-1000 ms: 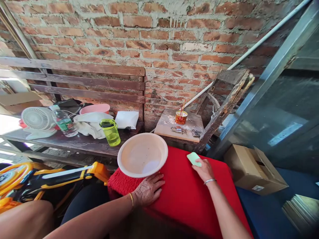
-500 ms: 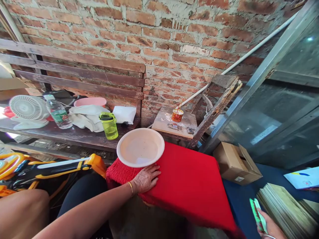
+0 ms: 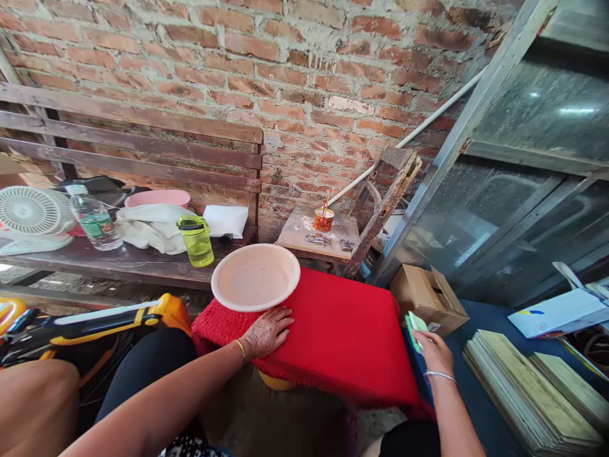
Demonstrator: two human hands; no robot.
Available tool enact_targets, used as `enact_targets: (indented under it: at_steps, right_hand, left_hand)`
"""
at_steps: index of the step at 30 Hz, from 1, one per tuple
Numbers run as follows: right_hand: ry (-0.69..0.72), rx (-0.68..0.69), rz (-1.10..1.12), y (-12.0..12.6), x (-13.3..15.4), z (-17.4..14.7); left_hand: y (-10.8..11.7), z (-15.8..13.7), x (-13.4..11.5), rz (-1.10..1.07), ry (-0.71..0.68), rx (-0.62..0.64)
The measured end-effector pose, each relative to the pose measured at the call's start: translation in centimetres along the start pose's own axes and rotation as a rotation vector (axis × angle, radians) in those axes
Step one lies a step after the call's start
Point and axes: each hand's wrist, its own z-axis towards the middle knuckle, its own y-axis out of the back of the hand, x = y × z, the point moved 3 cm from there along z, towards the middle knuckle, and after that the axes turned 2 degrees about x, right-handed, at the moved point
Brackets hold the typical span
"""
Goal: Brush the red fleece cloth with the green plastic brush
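My left hand (image 3: 266, 332) lies flat on the red cloth (image 3: 342, 336), its fingers stretched out just below the rim of a white basin (image 3: 255, 278). The basin stands on the far left part of that cloth. Off the cloth's right edge, my right hand (image 3: 436, 352) grips a light green scrub brush (image 3: 415, 329), held in the air in front of a cardboard box (image 3: 428, 298). Fingers wrap the brush's near end, hiding part of it.
On the wooden bench (image 3: 143, 270) stand a green drinking bottle (image 3: 196, 241), a water bottle (image 3: 95, 219), a fan (image 3: 33, 209) and a white cloth (image 3: 155, 227). A small stand (image 3: 299, 231) holds a red cup (image 3: 323, 219) and padlocks. Stacked boards (image 3: 528, 387) lie at right.
My right hand has moved left and up with the scrub brush, from beside the boards toward the red cloth. The view has shifted right; my left hand stays on the cloth.
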Motion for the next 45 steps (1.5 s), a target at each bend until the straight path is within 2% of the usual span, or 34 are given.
enact_targets:
  at_steps: [7,10,14,17,19,24,26,30,36,38,42,45]
  right_hand:
    - [0.278,0.206,0.082,-7.1,7.9,-3.0]
    - [0.354,0.254,0.056,-8.7,9.3,-4.0]
    - [0.347,0.283,-0.007,-9.3,9.2,-3.9]
    - [0.279,0.261,-0.058,-8.5,7.8,-3.1]
    - [0.199,0.229,-0.094,-7.1,6.0,-2.2]
    - [-0.071,0.129,-0.169,-1.8,-0.3,0.1]
    - [-0.125,0.101,-0.171,0.0,-2.0,0.3]
    - [-0.062,0.129,-0.101,1.0,-2.5,-1.2]
    - [0.24,0.353,0.095,-0.6,-0.7,-5.1]
    - [0.211,0.349,0.094,-0.1,-1.7,-5.1]
    - [-0.009,0.147,0.016,2.5,-5.2,-3.4]
    - [-0.033,0.115,0.009,3.4,-5.6,-3.0]
  left_hand:
    - [0.0,-0.1,0.1,0.003,-0.008,-0.005]
    - [0.0,-0.1,0.1,0.005,-0.003,-0.001]
    - [-0.1,-0.1,0.2,0.01,-0.009,-0.001]
    - [-0.1,-0.1,0.2,0.013,-0.013,-0.008]
    - [-0.1,-0.1,0.2,0.015,-0.013,-0.011]
    - [0.2,0.1,0.0,0.022,-0.009,0.012]
    - [0.4,0.1,-0.1,0.018,-0.01,0.015]
    - [0.7,0.2,-0.3,-0.004,-0.011,0.005]
    - [0.5,0.2,-0.1,0.031,-0.006,0.045]
    - [0.4,0.2,0.0,0.039,-0.002,0.054]
    - [0.1,0.1,0.1,0.014,0.0,0.037]
    - [0.0,0.0,0.2,-0.001,-0.003,0.025]
